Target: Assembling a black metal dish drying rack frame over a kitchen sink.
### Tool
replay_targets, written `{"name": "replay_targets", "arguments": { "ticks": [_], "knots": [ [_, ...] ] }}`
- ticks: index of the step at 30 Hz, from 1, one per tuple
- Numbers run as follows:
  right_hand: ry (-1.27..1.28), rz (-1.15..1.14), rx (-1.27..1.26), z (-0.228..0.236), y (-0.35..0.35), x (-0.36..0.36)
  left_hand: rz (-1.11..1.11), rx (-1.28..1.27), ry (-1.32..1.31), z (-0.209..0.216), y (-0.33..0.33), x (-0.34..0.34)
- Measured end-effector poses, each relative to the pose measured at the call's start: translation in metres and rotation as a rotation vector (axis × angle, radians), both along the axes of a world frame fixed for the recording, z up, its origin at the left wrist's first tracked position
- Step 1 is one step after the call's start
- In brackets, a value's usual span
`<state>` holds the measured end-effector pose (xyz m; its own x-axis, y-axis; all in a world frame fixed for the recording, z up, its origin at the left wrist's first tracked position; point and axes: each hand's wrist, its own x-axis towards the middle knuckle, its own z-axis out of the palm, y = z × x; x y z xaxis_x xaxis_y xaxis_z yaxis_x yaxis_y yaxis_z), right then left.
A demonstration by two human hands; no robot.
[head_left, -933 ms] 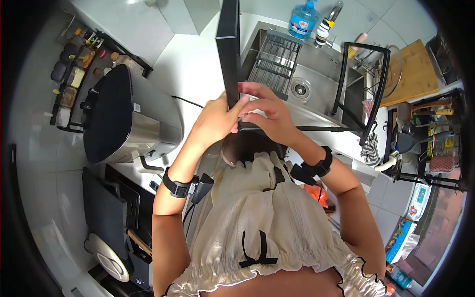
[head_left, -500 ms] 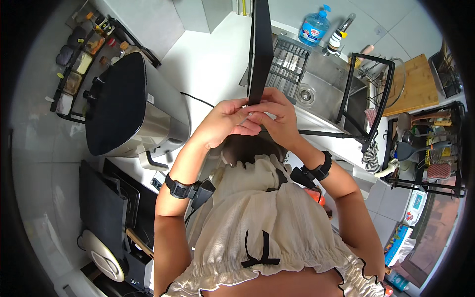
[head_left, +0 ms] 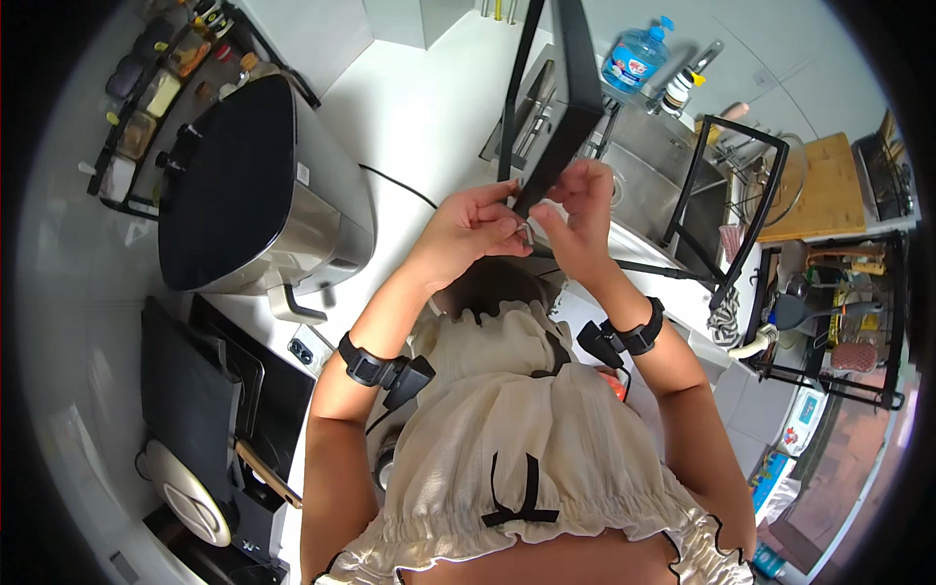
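l hand pinches small metal pc at black frame end, r hand loosely open alongside; frame's up, pc prob. unfixed.

At the black, straight-edged frame's lower end, a small bent silver rod is held by the bare left hand.

So the steel sink has a blue pump bottle sitting at its back edge, with the faucet just right of that. Wooden cutting board is right of the sink, and a dark spatula is further right and nearer. Way left of the sink there's a chunky black-and-silver appliance, plus a phone and a round cream lid, both left of the sink and nearer.
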<state>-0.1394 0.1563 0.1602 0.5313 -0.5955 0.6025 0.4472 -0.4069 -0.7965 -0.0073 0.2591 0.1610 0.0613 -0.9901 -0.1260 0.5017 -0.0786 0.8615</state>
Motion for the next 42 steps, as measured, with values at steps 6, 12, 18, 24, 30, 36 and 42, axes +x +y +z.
{"name": "replay_targets", "arguments": {
  "ticks": [6,12,18,24,30,36,42],
  "knots": [
    [0.346,-0.032,-0.134,0.011,-0.015,0.004,0.048,-0.018,-0.052,-0.02,0.011,0.012],
    [0.288,0.022,-0.027,0.024,-0.016,0.001,0.146,0.389,-0.029,-0.135,0.036,0.017],
    [0.266,0.02,-0.059,0.027,-0.012,-0.003,0.204,0.403,0.132,-0.169,0.032,0.002],
    [0.245,0.041,-0.055,0.026,-0.01,-0.002,0.143,0.376,0.064,-0.171,0.022,-0.002],
    [0.24,0.041,-0.048,0.025,-0.008,-0.001,0.19,0.448,0.08,-0.17,0.019,-0.006],
    [0.263,0.03,-0.08,0.025,-0.01,-0.004,0.271,0.429,-0.139,-0.166,0.019,-0.009],
    [0.24,0.051,-0.055,0.023,-0.007,-0.003,0.269,0.467,-0.04,-0.161,0.02,-0.004]
  ]
}}
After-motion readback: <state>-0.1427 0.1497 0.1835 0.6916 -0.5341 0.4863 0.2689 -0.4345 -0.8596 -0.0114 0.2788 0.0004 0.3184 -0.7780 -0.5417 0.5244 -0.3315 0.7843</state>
